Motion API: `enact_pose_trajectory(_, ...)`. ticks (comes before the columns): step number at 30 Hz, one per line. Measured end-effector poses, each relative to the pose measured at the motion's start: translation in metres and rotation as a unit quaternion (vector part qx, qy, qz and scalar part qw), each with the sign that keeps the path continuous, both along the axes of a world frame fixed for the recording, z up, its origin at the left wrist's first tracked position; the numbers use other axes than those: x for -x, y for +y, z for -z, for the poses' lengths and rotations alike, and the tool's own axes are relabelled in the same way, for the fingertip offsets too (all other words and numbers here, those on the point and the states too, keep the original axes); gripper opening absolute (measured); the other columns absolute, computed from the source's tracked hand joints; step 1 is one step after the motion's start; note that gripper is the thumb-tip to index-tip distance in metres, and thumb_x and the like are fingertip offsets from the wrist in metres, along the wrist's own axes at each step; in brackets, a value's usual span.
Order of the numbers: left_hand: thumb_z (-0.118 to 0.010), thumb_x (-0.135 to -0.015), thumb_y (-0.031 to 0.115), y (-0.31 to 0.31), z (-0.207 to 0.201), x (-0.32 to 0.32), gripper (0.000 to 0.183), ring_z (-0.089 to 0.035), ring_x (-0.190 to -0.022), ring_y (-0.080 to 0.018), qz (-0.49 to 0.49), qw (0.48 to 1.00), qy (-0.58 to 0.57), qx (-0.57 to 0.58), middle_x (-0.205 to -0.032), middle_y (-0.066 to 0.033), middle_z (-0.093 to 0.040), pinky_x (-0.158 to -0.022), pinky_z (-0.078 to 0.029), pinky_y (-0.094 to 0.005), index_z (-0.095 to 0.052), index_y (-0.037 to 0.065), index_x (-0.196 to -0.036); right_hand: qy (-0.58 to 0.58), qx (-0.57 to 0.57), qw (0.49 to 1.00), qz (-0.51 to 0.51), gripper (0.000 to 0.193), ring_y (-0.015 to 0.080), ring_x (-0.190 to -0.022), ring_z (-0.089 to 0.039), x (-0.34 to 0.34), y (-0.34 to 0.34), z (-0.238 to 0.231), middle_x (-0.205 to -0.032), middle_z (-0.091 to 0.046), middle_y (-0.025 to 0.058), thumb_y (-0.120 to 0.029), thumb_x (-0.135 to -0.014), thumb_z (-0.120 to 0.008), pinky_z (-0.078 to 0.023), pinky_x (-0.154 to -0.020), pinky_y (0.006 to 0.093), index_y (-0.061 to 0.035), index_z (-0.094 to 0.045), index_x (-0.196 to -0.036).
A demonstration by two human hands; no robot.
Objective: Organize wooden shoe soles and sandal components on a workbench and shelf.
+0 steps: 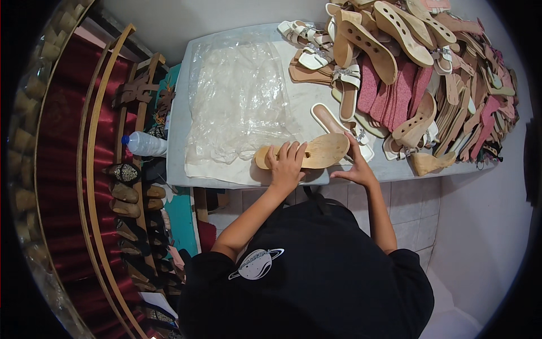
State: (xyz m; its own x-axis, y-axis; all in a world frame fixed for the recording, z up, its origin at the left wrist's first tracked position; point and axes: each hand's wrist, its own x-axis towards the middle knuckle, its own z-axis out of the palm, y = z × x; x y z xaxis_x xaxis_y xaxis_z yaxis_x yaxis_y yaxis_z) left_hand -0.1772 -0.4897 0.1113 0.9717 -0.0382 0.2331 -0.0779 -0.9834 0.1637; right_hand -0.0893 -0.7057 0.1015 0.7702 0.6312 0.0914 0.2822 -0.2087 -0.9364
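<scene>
Black shirt [316,271] foremost, left hand [287,168] grips a shoe last [328,151] beside right hand [361,170].

We see a black T-shirt [327,282] with short sleeves.
On the shirt's left side we make out a pale grey print [254,266] of a ringed planet, with small lettering across it. The left sleeve [209,271] and right sleeve [411,268] are plain black; we see the left hand [288,165] and right hand [360,171] bare.
</scene>
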Motion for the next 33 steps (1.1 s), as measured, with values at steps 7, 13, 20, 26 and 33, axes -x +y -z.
enact_pose_trajectory(7,-0.079,-0.054,0.033,-0.001,0.007,0.002,0.089,-0.037,-0.118,-0.0239,0.014,1.0,0.007,0.014,-0.122,-0.0058,-0.043,-0.094,-0.023,-0.0479,-0.039,0.015,-0.131,0.066,-0.083,0.994,0.034,0.127,0.0246,-0.13,-0.029,0.009,0.017,0.028,-0.143,-0.019,0.0098,-0.016,-0.051,-0.088,-0.036,-0.102,0.0423,-0.013,0.0,-0.142)
enact_pose_trajectory(13,-0.08,-0.053,0.032,-0.001,0.008,0.006,0.087,-0.039,-0.115,-0.0233,0.005,1.0,-0.008,0.015,-0.119,-0.0043,-0.045,-0.094,-0.024,-0.0472,-0.041,0.015,-0.129,0.081,-0.077,0.994,0.017,0.118,0.0227,-0.127,-0.033,0.006,0.017,0.04,-0.141,-0.024,0.0091,-0.013,-0.051,-0.087,-0.037,-0.101,0.0385,-0.0088,-0.011,-0.142)
enact_pose_trajectory(20,-0.079,-0.052,0.031,-0.002,0.011,0.009,0.088,-0.039,-0.117,-0.0229,-0.001,1.0,-0.015,0.021,-0.12,-0.0042,-0.045,-0.094,-0.023,-0.0475,-0.042,0.016,-0.129,0.175,-0.014,0.983,-0.044,0.109,0.0195,-0.123,-0.037,-0.01,0.016,0.028,-0.132,-0.039,0.0097,-0.016,-0.05,-0.088,-0.035,-0.099,0.0329,-0.0025,-0.025,-0.137)
enact_pose_trajectory(26,-0.08,-0.05,0.031,-0.003,0.012,0.009,0.09,-0.039,-0.117,-0.0227,-0.006,0.999,-0.022,0.024,-0.121,-0.0039,-0.045,-0.094,-0.023,-0.0475,-0.042,0.016,-0.13,0.099,-0.042,0.989,-0.101,0.11,0.02,-0.118,-0.042,-0.019,0.019,0.023,-0.129,-0.042,0.0093,-0.016,-0.048,-0.089,-0.035,-0.1,0.033,-0.0021,-0.024,-0.136)
enact_pose_trajectory(33,-0.08,-0.049,0.031,-0.003,0.012,0.007,0.09,-0.039,-0.117,-0.0228,-0.01,0.999,-0.022,0.027,-0.121,-0.0038,-0.045,-0.094,-0.023,-0.0468,-0.042,0.016,-0.13,0.171,-0.027,0.98,-0.093,0.11,0.019,-0.118,-0.042,-0.026,0.016,0.033,-0.128,-0.042,0.0104,-0.014,-0.048,-0.088,-0.036,-0.099,0.0327,-0.0012,-0.022,-0.135)
